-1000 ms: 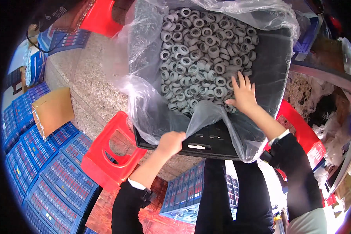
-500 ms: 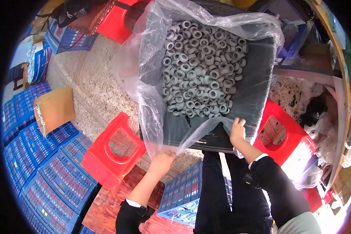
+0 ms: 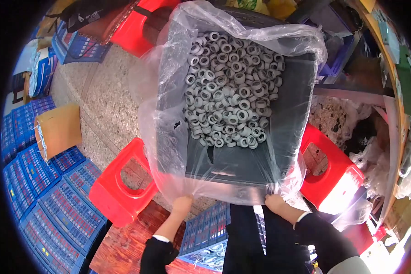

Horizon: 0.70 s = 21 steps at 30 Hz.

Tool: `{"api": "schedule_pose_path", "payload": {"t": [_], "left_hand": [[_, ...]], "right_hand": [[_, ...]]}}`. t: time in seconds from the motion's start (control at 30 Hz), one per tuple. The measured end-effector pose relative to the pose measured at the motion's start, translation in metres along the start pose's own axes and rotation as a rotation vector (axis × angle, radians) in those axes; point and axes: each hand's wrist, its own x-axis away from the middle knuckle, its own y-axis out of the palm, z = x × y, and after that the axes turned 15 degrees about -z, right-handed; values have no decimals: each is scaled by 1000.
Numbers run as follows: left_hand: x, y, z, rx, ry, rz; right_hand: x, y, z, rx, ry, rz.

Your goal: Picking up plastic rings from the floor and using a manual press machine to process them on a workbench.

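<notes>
A speckled floor [image 3: 105, 86] stretches beneath everything, with stacked blue crates [image 3: 64, 219] covering its left side. A dark crate [image 3: 292, 91] sits in the middle, lined with a clear plastic liner [image 3: 176, 100] that drapes over its left, far and near edges. One red stool [image 3: 107, 201] stands just beside the crate's near left corner; another red stool [image 3: 338, 182] stands by its near right corner. A brown cardboard piece [image 3: 59, 128] rests on the blue crates.

The left hand [image 3: 182, 205] is outside the near edge, toward the left corner, its fingers grasping the liner's hem. The right hand [image 3: 277, 204] is toward the near right corner, its fingers curled on the same hem; the plastic gathers there, and the fingertips are partly hidden.

Smallest are the grey rings [image 3: 233, 86], heaped loosely inside the crate, nearer its left and far edges than its near and right ones.
</notes>
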Motion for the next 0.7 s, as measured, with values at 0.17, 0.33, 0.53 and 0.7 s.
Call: {"api": "schedule_pose_path", "payload": {"t": [0.17, 0.33, 0.53, 0.7], "left_hand": [[-91, -13, 2, 27, -179, 0], [-106, 10, -34, 103, -165, 552], [-44, -22, -20, 1387, -336, 454], [-10, -83, -9, 2235, -137, 1053]], "right_hand": [[-37, 41, 43, 29, 49, 33], [-27, 10, 35, -225, 191, -226], [9, 10, 50, -726, 346, -263], [73, -66, 51, -2400, 213, 151]]}}
